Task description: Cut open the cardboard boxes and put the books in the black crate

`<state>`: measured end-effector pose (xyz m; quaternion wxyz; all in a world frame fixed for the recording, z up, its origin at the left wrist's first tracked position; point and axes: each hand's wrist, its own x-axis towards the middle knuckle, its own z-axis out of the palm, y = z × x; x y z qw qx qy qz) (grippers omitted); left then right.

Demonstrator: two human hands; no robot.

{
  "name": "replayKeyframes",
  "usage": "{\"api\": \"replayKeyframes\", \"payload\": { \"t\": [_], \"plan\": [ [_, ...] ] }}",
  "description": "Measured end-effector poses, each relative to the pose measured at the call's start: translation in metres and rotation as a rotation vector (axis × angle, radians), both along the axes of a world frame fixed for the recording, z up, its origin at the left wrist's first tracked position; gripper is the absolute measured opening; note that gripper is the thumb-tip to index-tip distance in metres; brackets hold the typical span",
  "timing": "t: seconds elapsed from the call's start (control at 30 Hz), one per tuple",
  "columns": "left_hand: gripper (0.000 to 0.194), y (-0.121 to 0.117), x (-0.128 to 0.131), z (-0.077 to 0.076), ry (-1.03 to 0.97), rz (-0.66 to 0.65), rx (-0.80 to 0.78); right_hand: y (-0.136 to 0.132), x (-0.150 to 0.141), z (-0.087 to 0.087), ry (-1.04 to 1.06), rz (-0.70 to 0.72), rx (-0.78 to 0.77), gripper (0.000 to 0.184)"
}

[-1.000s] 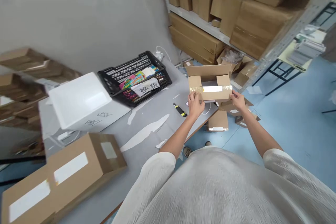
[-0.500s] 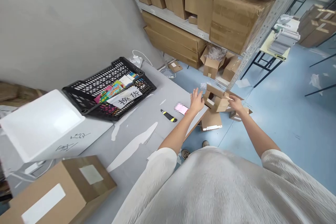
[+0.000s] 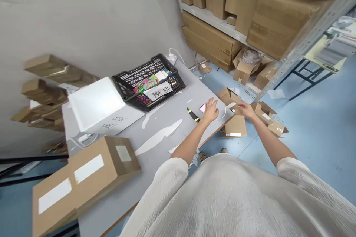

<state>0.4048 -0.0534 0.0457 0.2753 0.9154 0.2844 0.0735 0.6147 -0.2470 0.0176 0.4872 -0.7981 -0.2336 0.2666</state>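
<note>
My left hand is over the right end of the table, fingers apart, lying against or just above a phone that it partly covers. A white cable loops beside it. A black and yellow utility knife lies to its left. My right hand, fingers pinched, is at the edge of an open cardboard box beyond the table corner. The fingers seem to grip a flap, though the exact contact is small and blurred. White strips show near the fingertips.
A black crate with colourful packets, a white bin and a large carton stand on the table. More open boxes sit on the floor. A metal shelf full of cartons is ahead.
The view has swung left, bringing in more table and stacked boxes. My right hand and the open box have come closer to the table corner, and the box sits lower. My left hand stays by the phone.
</note>
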Motion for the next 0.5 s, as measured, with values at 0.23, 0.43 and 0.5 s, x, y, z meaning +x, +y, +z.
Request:
{"api": "replayKeyframes", "payload": {
  "t": [0.23, 0.43, 0.5],
  "plan": [
    [0.062, 0.017, -0.066, -0.006, 0.014, 0.175, 0.017, 0.054, -0.026, -0.009, 0.124, 0.154, -0.050, 0.032],
    [0.062, 0.018, -0.127, -0.005, 0.024, 0.328, 0.021, 0.104, -0.067, -0.010, 0.130, 0.362, -0.040, 0.034],
    [0.063, 0.017, -0.148, -0.004, 0.022, 0.376, 0.017, 0.119, -0.084, -0.007, 0.122, 0.417, -0.022, 0.035]
  ]
}}
